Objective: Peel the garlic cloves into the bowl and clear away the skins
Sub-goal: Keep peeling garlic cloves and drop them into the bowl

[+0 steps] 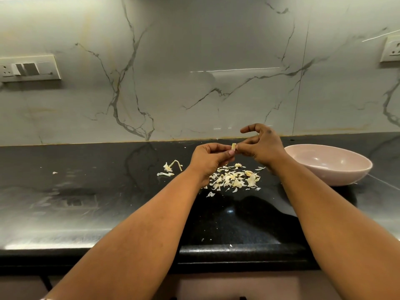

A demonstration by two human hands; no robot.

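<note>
A small pale garlic clove (233, 146) is held in the air above the black counter. My left hand (211, 159) pinches it from the left between thumb and fingers. My right hand (263, 146) pinches its right side, with the index finger raised. Below the hands lies a heap of papery garlic skins (234, 179). A garlic stem with root end (172, 166) lies to the left of the heap. A pink bowl (331, 164) stands to the right of my right hand; its visible inside shows no cloves.
The black counter (86, 191) runs to a marble backsplash. Its front edge (216, 250) is close to me. A few loose skin flakes (210, 194) lie nearer me. A switch plate (29, 68) is on the wall at left, a socket (391, 49) at right.
</note>
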